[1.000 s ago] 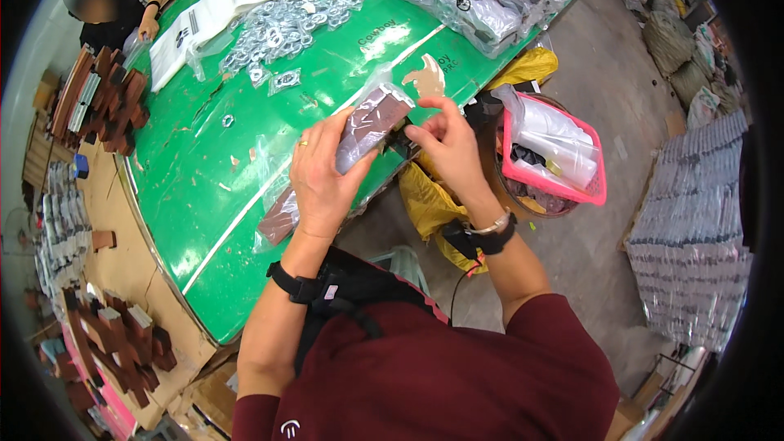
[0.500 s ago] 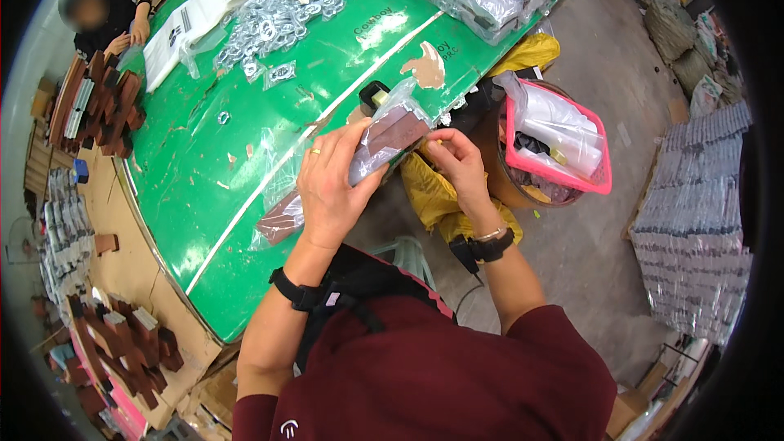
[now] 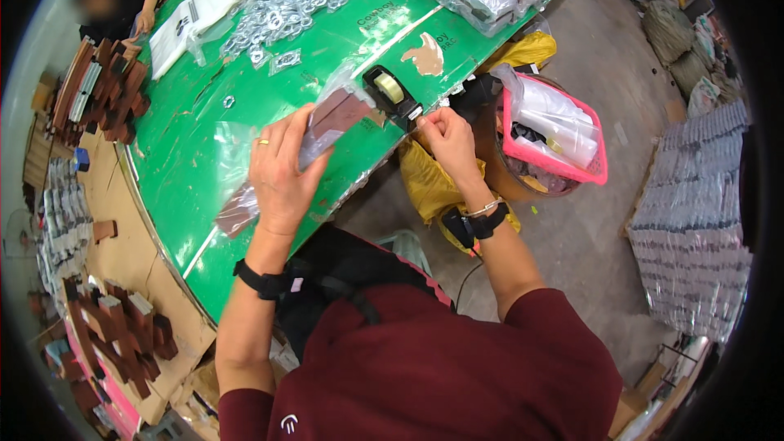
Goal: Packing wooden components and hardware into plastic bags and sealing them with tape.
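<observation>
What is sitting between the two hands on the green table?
In the head view, a black tape dispenser sits at the green table edge between the left hand, holding a clear bag of brown pieces, and the right hand.

Left hand (image 3: 282, 171) clasped flat, right hand (image 3: 445, 135) in pinching grip

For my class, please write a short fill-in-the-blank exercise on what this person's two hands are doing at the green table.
1. The left hand holds a clear bag with a ____ item inside.
2. The right hand pinches at the black tape dispenser at the edge of the ____ table.
3. Right of that hand stands a ____ basket with plastic bags in it.

Missing words: brown; green; pink
</observation>
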The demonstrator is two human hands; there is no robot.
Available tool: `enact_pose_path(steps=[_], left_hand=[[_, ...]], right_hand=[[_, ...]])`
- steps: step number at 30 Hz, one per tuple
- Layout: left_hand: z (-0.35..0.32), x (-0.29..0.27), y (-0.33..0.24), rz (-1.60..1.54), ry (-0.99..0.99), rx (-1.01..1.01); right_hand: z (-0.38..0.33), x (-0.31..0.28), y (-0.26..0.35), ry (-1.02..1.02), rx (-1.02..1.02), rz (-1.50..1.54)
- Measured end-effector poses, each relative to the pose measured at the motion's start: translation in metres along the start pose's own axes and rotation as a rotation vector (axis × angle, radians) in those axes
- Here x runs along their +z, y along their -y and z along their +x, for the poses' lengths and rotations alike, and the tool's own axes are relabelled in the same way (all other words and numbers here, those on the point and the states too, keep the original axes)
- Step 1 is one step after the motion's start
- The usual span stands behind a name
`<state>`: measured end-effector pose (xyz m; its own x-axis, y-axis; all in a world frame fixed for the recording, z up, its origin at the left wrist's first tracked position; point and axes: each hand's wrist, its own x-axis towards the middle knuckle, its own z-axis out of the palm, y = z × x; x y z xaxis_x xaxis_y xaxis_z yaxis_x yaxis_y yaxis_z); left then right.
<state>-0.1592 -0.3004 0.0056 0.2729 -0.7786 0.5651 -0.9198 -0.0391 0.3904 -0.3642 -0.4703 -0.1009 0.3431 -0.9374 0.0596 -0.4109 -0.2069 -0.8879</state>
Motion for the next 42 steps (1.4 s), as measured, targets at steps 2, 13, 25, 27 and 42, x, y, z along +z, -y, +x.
enact_pose_path(steps=[2, 13, 25, 27, 42], left_hand=[[-0.011, -0.015, 0.01, 0.255, 0.06, 0.08], [-0.11, 0.001, 0.021, 0.426, 0.028, 0.053], [-0.127, 0.028, 0.022, 0.422, -0.14, 0.167], [-0.126, 0.03, 0.023, 0.413, -0.158, 0.172], [-0.129, 0.034, 0.021, 0.36, -0.196, 0.205]], right_hand=[[-0.007, 0.007, -0.017, -0.007, -0.009, -0.182], [-0.079, 0.027, 0.103, 0.521, 0.045, 0.791], [-0.103, 0.088, 0.08, 0.211, -0.052, 0.356], [-0.105, 0.084, 0.087, 0.175, -0.044, 0.216], [-0.114, 0.076, 0.091, 0.159, 0.037, 0.248]])
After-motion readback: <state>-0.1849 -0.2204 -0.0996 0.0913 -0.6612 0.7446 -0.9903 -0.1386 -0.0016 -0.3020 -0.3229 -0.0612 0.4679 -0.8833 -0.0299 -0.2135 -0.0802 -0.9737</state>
